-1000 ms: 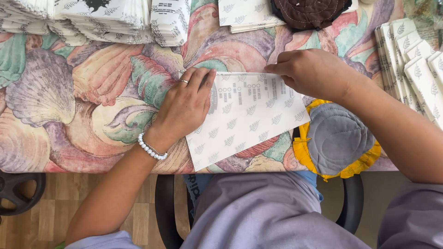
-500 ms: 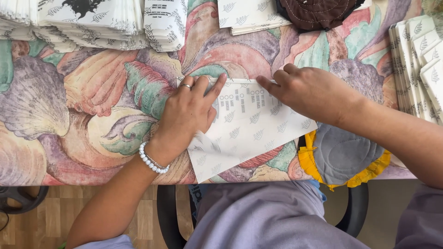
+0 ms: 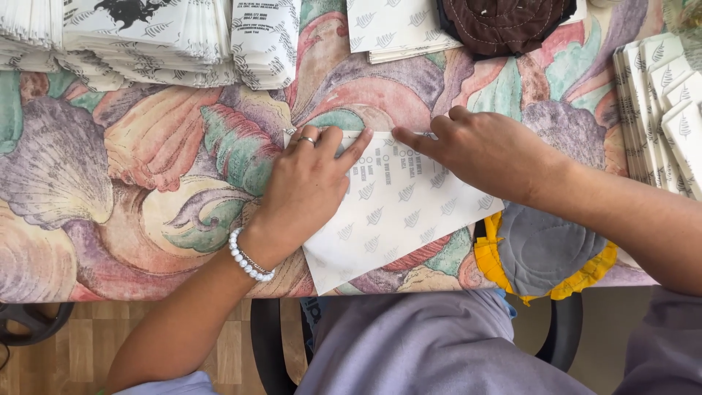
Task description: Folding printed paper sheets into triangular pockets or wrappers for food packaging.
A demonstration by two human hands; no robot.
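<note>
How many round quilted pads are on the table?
2. A brown pad lies at the top edge on a paper stack. A grey pad with yellow trim sits at the near edge, under the right forearm. Others may lie out of view.

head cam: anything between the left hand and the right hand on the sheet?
Only a bare strip of the white printed paper sheet separates the left hand from the right hand; nothing else lies there, per the head view.

Table (image 3: 146, 183) covered by shell-patterned cloth in pink, green and purple. White printed sheet (image 3: 402, 212) lies near front edge. Relative to sheet: paper stacks (image 3: 146, 36) far-left; brown quilted pad (image 3: 504, 22) beyond; second stack (image 3: 658, 95) right; grey, yellow-edged pad (image 3: 545, 252) just right, at the edge.
</note>
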